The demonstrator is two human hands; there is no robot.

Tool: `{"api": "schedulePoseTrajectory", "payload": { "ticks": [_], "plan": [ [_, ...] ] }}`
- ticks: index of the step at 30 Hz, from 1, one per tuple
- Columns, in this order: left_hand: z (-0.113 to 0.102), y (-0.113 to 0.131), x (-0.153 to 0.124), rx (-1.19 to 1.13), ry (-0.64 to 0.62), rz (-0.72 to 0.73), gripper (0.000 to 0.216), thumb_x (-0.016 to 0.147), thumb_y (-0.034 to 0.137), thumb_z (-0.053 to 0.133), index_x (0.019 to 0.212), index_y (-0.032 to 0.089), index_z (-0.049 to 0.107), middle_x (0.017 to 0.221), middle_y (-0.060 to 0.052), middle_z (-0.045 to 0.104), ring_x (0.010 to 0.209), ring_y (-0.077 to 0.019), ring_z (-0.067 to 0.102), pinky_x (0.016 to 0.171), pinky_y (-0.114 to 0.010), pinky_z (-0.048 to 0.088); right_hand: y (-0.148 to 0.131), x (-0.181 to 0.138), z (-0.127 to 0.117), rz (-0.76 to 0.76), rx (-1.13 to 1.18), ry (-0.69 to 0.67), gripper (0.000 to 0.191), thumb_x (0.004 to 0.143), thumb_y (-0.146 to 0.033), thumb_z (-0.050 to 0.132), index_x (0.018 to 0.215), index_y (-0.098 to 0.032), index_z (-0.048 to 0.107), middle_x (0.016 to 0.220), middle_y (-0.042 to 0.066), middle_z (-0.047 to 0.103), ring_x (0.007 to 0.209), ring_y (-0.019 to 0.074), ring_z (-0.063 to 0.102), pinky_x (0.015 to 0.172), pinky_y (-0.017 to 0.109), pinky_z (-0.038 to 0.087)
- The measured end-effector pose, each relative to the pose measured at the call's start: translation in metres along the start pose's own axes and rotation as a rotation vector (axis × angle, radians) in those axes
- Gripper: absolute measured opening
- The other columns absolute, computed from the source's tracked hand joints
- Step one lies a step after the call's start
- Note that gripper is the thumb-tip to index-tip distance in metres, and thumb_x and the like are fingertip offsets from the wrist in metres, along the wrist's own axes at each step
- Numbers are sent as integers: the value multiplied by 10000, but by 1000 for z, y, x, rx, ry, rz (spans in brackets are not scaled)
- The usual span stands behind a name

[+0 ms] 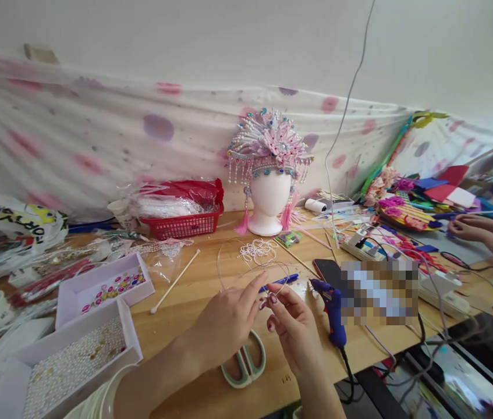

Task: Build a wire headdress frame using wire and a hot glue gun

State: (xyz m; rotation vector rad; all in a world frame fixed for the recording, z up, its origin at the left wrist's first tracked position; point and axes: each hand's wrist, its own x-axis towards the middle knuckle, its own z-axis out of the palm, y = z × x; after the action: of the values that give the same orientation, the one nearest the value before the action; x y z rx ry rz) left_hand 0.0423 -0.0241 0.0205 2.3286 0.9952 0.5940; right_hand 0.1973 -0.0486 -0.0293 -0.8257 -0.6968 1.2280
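Note:
My left hand (224,317) and my right hand (294,326) meet fingertip to fingertip over the wooden table, both pinching a thin wire (218,269). The wire curves away in loose loops behind my fingers. Anything smaller held at the fingertips is too fine to make out. Beneath my hands lie pale green-handled scissors (262,355), their blades hidden by my left hand. A blue pen (288,279) rests just behind my fingers. To the right lies a blue glue gun (336,323). A string of white beads (258,251) is heaped farther back.
A white mannequin head (271,201) wears a pink beaded headdress (279,142). A red basket (180,226) stands left of it. White boxes hold gems (150,279) and pearl beads (75,361). At right are a phone (328,269), power strip (442,297), cables and another person's hands (468,228).

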Motion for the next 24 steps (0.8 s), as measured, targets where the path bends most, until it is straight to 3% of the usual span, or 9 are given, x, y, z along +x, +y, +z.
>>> {"api": "schedulePoseTrajectory", "payload": {
  "ticks": [2, 5, 9, 14, 19, 24],
  "plan": [
    [-2, -3, -1, 6, -74, -16, 546, 1036, 297, 301, 1576, 213, 280, 1219, -165, 719, 1069, -322, 693, 839, -425, 516, -1, -1, 2, 22, 16, -17, 305, 630, -339, 942, 863, -203, 801, 732, 6, 674, 643, 115, 632, 429, 140, 493],
    [-13, -3, -3, 64, -106, -34, 553, 1029, 278, 304, 1579, 226, 286, 1233, -163, 718, 1057, -336, 699, 826, -434, 512, -2, 0, 9, 78, 41, -74, 295, 640, -351, 935, 848, -201, 789, 707, 6, 690, 649, 132, 664, 418, 144, 501],
    [-38, 2, -6, 26, -65, -100, 489, 1024, 314, 355, 1500, 249, 447, 1236, -111, 722, 1044, -289, 695, 865, -393, 498, -4, 7, 26, 144, 78, -176, 303, 654, -361, 924, 855, -195, 770, 695, 3, 694, 677, 154, 689, 425, 168, 533],
    [-54, 3, -7, -55, -30, -175, 497, 1015, 333, 392, 1508, 285, 437, 1037, -51, 761, 931, -234, 699, 802, -332, 493, -7, 16, 38, 177, 104, -262, 288, 696, -367, 899, 860, -184, 747, 698, 1, 695, 654, 139, 683, 447, 171, 542],
    [-50, -4, -6, -18, -56, -164, 515, 1012, 326, 386, 1526, 302, 411, 1118, -64, 748, 971, -244, 690, 821, -350, 487, -6, 12, 28, 211, 94, -236, 322, 755, -469, 843, 880, -181, 765, 758, 31, 717, 640, 125, 666, 462, 168, 539],
    [-48, -4, -10, -15, -78, -152, 540, 1016, 352, 366, 1555, 335, 342, 1086, -58, 769, 920, -259, 705, 794, -370, 496, -11, -15, -2, 183, -95, -211, 307, 824, -519, 767, 889, -219, 771, 727, 34, 711, 602, 140, 656, 459, 196, 527]
  ]
}}
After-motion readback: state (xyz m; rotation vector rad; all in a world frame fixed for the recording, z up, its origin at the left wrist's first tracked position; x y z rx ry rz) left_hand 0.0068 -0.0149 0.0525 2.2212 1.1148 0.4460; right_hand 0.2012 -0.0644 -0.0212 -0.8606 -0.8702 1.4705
